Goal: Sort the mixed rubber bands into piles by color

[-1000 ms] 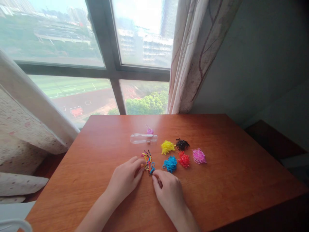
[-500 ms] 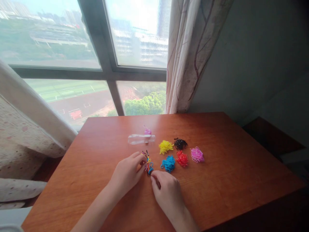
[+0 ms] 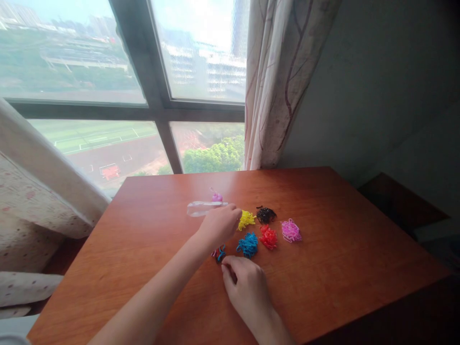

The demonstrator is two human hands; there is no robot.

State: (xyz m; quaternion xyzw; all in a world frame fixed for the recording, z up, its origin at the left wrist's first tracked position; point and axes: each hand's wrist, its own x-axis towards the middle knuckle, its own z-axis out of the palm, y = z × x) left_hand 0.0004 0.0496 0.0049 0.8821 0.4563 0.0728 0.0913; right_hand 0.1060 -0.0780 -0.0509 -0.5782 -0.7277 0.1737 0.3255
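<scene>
Small rubber bands lie sorted in piles on the wooden table (image 3: pixel 341 249): yellow pile (image 3: pixel 247 219), black pile (image 3: pixel 266 214), blue pile (image 3: pixel 247 244), red pile (image 3: pixel 268 236), pink pile (image 3: pixel 291 230). My left hand (image 3: pixel 220 224) reaches forward with fingers curled, its fingertips at the yellow pile; what it pinches is hidden. A mixed bunch of bands (image 3: pixel 219 252) lies under it, partly covered. My right hand (image 3: pixel 244 287) rests on the table with bent fingers touching that bunch. A clear plastic tube (image 3: pixel 201 208) lies beyond, with a pink piece (image 3: pixel 216 196) behind it.
A window (image 3: pixel 108 86) and curtains (image 3: pixel 280 81) stand behind the table's far edge. A patterned cushion (image 3: pixel 28 215) sits at the left. A dark wall and a lower dark surface (image 3: pixel 398 201) lie to the right.
My left hand left the mixed bunch and moved forward and right to the yellow pile. My right hand stayed by the bunch. The view shifted slightly.
</scene>
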